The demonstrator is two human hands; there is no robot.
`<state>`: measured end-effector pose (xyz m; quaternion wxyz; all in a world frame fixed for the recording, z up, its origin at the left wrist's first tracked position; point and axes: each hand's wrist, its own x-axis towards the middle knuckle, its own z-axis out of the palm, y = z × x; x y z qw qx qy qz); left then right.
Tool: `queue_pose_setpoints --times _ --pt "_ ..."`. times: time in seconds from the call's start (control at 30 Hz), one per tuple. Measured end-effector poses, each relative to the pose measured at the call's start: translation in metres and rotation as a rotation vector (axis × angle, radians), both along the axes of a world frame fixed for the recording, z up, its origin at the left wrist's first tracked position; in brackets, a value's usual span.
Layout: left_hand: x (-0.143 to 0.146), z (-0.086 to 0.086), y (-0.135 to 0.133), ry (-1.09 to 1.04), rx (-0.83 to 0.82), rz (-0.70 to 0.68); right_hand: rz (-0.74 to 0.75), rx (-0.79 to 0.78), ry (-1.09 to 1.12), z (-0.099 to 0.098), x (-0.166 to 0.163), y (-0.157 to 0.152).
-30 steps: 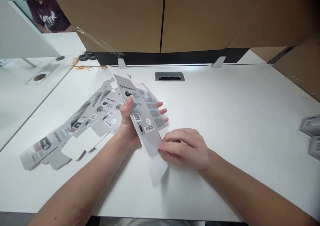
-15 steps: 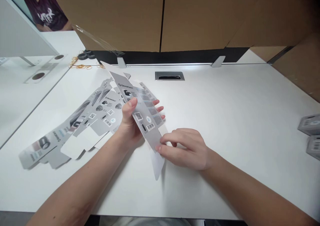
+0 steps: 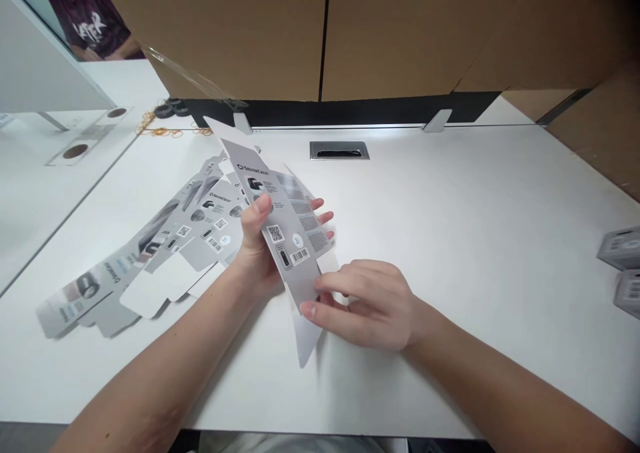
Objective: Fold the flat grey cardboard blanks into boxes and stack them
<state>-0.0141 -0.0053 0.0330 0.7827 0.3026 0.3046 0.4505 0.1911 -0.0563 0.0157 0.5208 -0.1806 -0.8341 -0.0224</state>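
My left hand (image 3: pixel 257 239) grips a grey printed carton (image 3: pixel 295 266), its thumb on the front panel and the other fingertips showing past the far edge. The carton is partly opened out and tilted, with a white end flap at the top and another hanging at the bottom. At its lower end my right hand (image 3: pixel 367 303) pinches the carton's edge, thumb on the panel and index finger by the side flap. Under and left of the held carton, several flat cartons (image 3: pixel 155 246) of the same print lie fanned out on the white table (image 3: pixel 450 239).
Big brown cardboard boxes (image 3: pixel 425 33) stand behind the table's back edge. Two small grey boxes (image 3: pixel 620 247) sit at the far right. Rubber bands (image 3: pixel 165 133) and black rolls (image 3: pixel 173 108) lie at the back left. A person in a dark shirt (image 3: pixel 95 23) is beyond.
The carton has turned slightly, so its front panel faces me more. My right thumb has slid down and left along its lower end, and the bottom flap has shifted left.
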Motion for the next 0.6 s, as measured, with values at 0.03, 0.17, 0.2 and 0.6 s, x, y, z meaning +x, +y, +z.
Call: queue_pose_setpoints --times 0.03,0.17,0.2,0.6 --pt "-0.001 0.000 -0.001 -0.002 0.006 -0.009 -0.004 0.008 0.003 -0.001 0.000 0.000" --pt "-0.003 0.000 -0.004 0.007 0.001 -0.065 -0.024 0.009 0.013 -0.004 0.003 0.003" --pt "-0.004 -0.001 -0.004 0.005 0.000 -0.088 -0.038 0.001 0.018 -0.004 0.004 0.005" --pt "-0.002 0.000 0.003 0.005 0.022 -0.009 -0.110 -0.031 0.073 -0.007 0.004 0.010"
